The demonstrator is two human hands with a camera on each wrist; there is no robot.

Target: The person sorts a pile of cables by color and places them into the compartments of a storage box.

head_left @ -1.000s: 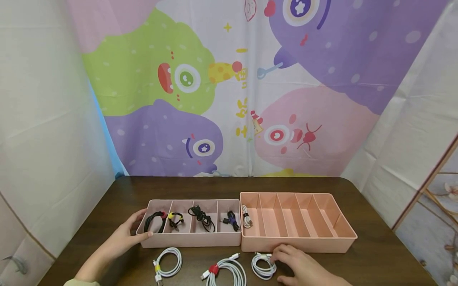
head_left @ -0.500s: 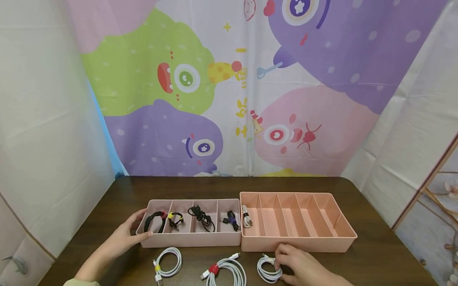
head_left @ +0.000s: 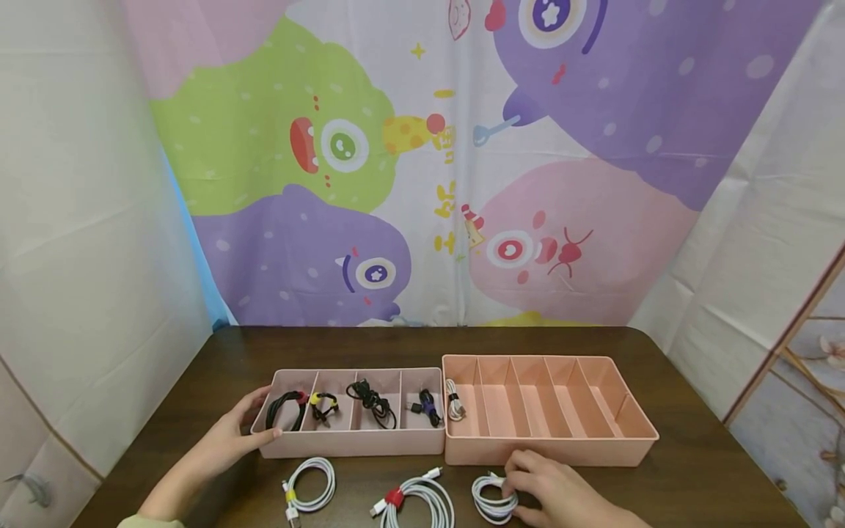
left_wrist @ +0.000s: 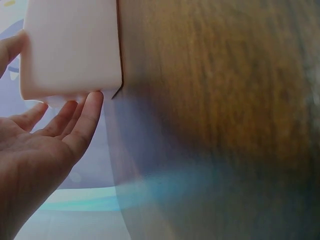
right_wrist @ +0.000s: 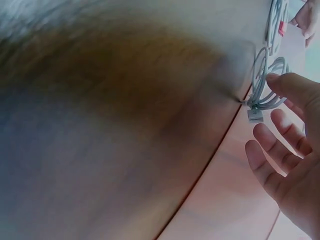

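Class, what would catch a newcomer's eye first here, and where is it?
The bright cartoon-monster backdrop, filling the upper head view behind the dark wooden table, likely comes first. Next, standing side by side on the table, are a divided pale mauve tray of black cables on the left and a divided peach tray on the right. In front of them, the right hand pinches the rightmost coiled white cable.

Lower centre of the head view, the bottom edge crops the red-tied white cable [head_left: 430, 491]; to its right, the right hand [head_left: 554, 488] partly hides a white cable coil [head_left: 490, 509]. The table [left_wrist: 240, 115] blurs lower right in the left wrist view.
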